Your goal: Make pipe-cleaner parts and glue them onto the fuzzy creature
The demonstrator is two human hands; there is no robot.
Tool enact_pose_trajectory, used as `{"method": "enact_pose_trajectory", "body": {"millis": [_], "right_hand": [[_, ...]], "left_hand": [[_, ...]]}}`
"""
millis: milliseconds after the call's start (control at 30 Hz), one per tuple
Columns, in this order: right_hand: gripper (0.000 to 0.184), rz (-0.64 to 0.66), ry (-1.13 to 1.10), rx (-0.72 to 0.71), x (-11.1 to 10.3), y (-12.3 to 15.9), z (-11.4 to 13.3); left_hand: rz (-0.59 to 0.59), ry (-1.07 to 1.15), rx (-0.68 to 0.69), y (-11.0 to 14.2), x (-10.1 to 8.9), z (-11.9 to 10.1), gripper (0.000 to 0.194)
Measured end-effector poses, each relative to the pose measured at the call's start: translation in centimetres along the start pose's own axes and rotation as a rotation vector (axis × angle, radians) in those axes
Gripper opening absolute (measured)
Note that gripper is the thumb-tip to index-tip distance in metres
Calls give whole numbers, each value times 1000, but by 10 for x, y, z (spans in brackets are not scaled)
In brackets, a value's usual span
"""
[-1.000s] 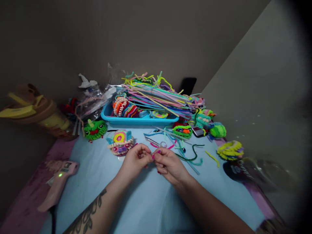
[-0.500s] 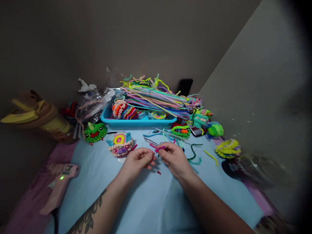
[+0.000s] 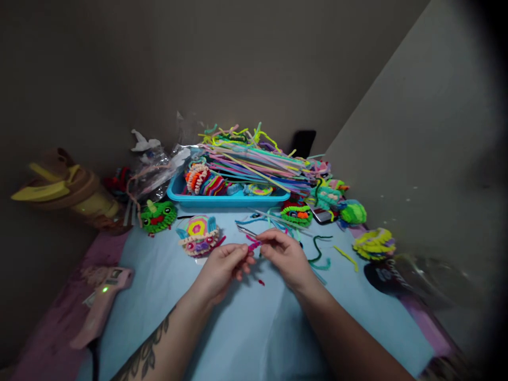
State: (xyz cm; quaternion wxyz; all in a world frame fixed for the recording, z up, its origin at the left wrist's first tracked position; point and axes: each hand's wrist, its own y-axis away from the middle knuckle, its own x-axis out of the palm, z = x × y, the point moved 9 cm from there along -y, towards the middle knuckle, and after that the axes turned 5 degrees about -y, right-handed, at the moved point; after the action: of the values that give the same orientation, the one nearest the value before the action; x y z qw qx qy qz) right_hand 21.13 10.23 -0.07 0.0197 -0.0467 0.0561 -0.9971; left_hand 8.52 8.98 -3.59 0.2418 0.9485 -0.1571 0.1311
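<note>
Pinching a magenta chenille piece between their fingertips, the left hand and right hand meet just below the frame's centre. A red scrap lies near them on the tabletop, a pink glue gun at lower left. Beyond sit scissors and a chenille head; farther, chenille stems lie across a blue tray.

Blurry txt, prob. "Coffee", on R cup

left forearm: bare, dark leafy-vine tattoo | right forearm: bare
</note>
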Motion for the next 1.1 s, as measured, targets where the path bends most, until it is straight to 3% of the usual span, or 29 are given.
{"method": "enact_pose_trajectory", "body": {"millis": [100, 333, 667, 1100], "right_hand": [[3, -20, 71, -62, -3, -1, 4], [3, -3, 105, -90, -1, 0, 8], [11, 17, 28, 7, 3, -1, 3], [7, 51, 13, 2, 5, -1, 4]], "left_hand": [[-2, -42, 20, 0, 1, -1, 31], [-40, -40, -20, 0, -1, 2, 31], [-58, -20, -37, 0, -4, 2, 30], [-12, -17, -63, 1, 0, 6, 33]]}}
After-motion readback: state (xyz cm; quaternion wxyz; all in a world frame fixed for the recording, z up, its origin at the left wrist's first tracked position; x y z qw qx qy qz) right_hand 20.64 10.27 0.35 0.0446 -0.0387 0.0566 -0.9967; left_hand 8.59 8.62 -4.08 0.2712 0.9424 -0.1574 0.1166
